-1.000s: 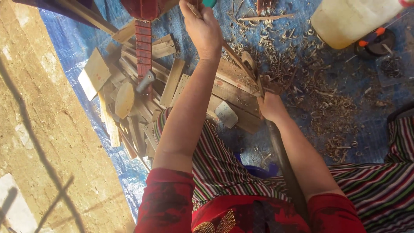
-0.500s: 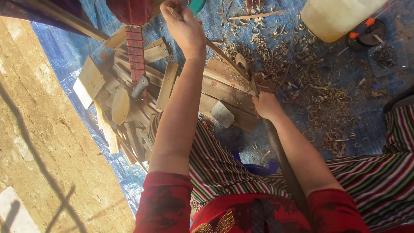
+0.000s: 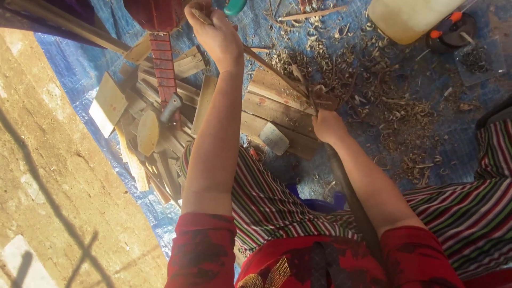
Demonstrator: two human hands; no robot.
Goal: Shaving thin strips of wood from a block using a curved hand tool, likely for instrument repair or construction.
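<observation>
While a thin wooden stick [image 3: 277,72] is clenched at its far end by the left hand [image 3: 216,34], the near end, apparently, is gripped by the right hand [image 3: 328,125] above the planks [image 3: 272,109]; shaving seems underway, so steady bracing is needed.

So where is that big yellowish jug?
In the head view, the jug sits at the top right on the blue tarp, beside a round black thing with orange bits, past the wood shavings.
</observation>
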